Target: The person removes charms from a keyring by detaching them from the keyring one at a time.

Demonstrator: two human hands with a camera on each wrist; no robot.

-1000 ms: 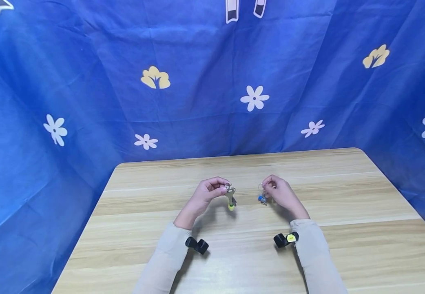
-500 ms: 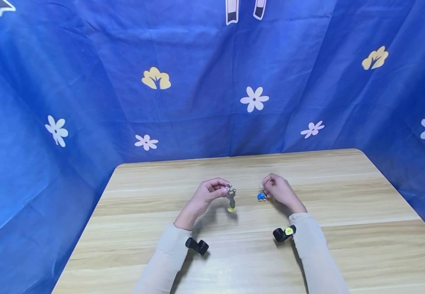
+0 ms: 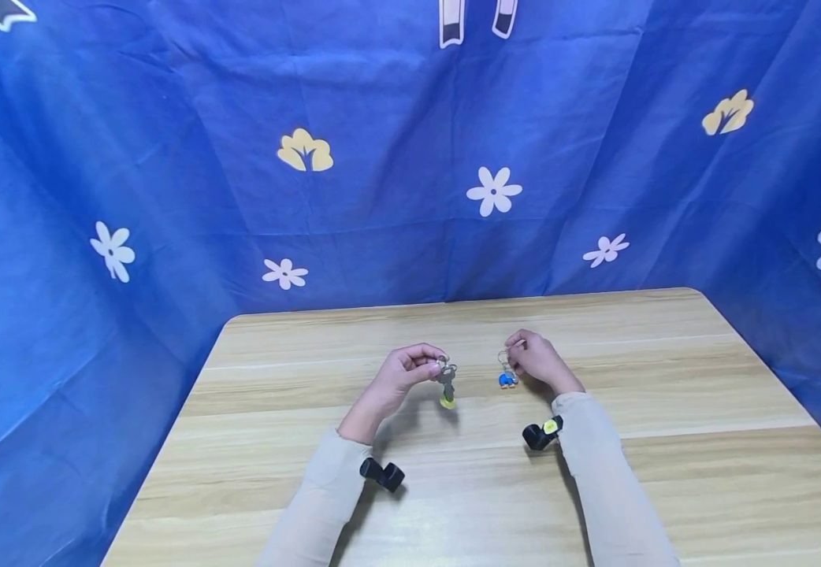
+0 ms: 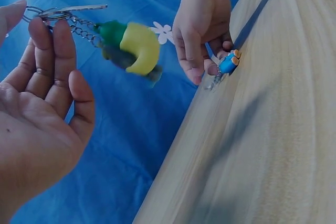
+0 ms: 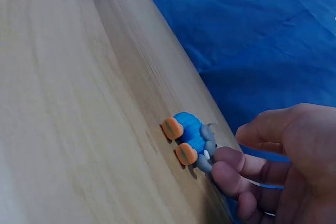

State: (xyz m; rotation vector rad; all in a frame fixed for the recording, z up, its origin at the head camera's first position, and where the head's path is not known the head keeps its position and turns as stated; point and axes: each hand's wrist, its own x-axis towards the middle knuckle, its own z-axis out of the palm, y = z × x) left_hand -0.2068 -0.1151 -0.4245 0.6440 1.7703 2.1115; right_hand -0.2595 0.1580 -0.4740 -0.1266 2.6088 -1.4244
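The left hand [image 3: 398, 378] pinches the key bunch [image 3: 447, 375] by its top, so the yellow-green charm [image 4: 140, 48] dangles; at right, the right hand's [image 3: 540, 365] fingers, loosely parted, lie beside the blue charm [image 5: 190, 132], apparently table-supported [image 3: 474, 465].

No readable text, brand, number or sign in any view. Only label: small yellow sticker [image 3: 550, 427] on black wrist camera [image 3: 534, 438], lower half of head view, right of centre; faint marks on it, too small to make out. Metal key [image 3: 447, 376], below and right of centre in head view: any stamping too small to read. Upper left of left wrist view: key metal nearly edge-on.
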